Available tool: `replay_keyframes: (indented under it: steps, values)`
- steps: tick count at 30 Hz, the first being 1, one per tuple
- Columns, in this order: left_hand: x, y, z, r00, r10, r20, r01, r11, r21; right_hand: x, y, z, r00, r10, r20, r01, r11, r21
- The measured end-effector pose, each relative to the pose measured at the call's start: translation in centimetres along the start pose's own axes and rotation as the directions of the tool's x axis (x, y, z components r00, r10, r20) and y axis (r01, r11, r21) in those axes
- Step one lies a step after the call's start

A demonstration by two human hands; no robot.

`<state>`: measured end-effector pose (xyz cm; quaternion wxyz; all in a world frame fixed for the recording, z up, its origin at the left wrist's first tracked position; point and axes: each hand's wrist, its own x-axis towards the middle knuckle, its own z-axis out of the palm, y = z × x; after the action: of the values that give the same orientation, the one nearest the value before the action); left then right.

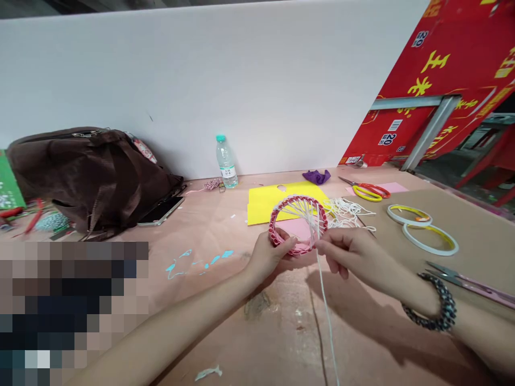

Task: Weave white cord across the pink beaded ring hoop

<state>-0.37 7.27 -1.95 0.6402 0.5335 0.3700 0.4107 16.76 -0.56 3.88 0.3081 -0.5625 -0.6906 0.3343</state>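
Note:
My left hand (276, 249) grips the lower left of a ring (275, 215) wrapped in pink and white, thumb on its front. White strings fan across the ring's upper part and gather towards its right side. At the ring's lower right, my right hand (341, 249) pinches a white string (323, 287), whose tail hangs down past the bottom of the view. A dark beaded bracelet circles the right wrist. Behind the ring lie a yellow sheet (259, 199) and a tangle of white string (350, 209).
Red-and-yellow scissors (372, 192), two tape rolls (432, 238) and pink-handled scissors (478, 287) lie on the right. Further back stand a water bottle (227, 163) and a purple cloth (316, 177). A brown bag (92, 177) and a phone (161, 210) are on the left.

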Motion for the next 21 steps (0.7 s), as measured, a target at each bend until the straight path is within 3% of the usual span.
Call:
replay_keyframes:
  steps: [2, 6, 8, 10, 12, 14, 17, 19, 21]
  values:
    - [0.0, -0.1, 0.0, 0.999, -0.019, -0.031, 0.019, 1.000, -0.015, -1.3, -0.8, 1.2, 0.997, -0.026, 0.076, 0.029, 0.999, -0.035]
    - [0.1, -0.3, -0.1, 0.999, -0.036, -0.024, 0.036, 0.999, -0.010, -3.4, -1.6, 3.6, 0.942, -0.047, 0.333, 0.072, 0.995, -0.066]
    - [0.1, -0.3, -0.2, 1.000, -0.015, -0.024, 0.015, 1.000, -0.010, -3.2, -1.0, 3.9, 0.967, -0.033, 0.253, 0.054, 0.995, -0.078]
    - [0.1, -0.3, -0.2, 1.000, -0.001, -0.013, 0.001, 1.000, -0.005, -1.9, 0.0, 3.2, 0.999, -0.015, 0.043, 0.018, 0.996, -0.087]
    - [0.1, -0.2, -0.1, 1.000, 0.004, -0.001, -0.004, 1.000, 0.012, -0.4, 1.1, 2.0, 0.995, 0.021, -0.100, -0.027, 0.998, -0.055]
    - [0.1, -0.2, -0.2, 1.000, 0.004, -0.001, -0.004, 1.000, 0.019, 0.4, 1.5, 1.2, 0.995, 0.028, -0.098, -0.032, 0.999, -0.039]
    - [0.2, -0.3, -0.3, 1.000, -0.002, -0.010, 0.002, 1.000, 0.007, -0.8, 0.7, 1.9, 0.982, -0.151, 0.109, 0.174, 0.952, -0.251]
    - [0.3, -0.4, -0.3, 1.000, -0.011, -0.012, 0.011, 1.000, 0.010, -2.4, -0.3, 3.5, 0.917, -0.244, 0.315, 0.362, 0.841, -0.401]
    - [0.3, -0.5, -0.3, 0.999, -0.012, -0.030, 0.013, 1.000, 0.026, -3.9, -1.0, 4.9, 0.868, -0.247, 0.431, 0.443, 0.778, -0.446]
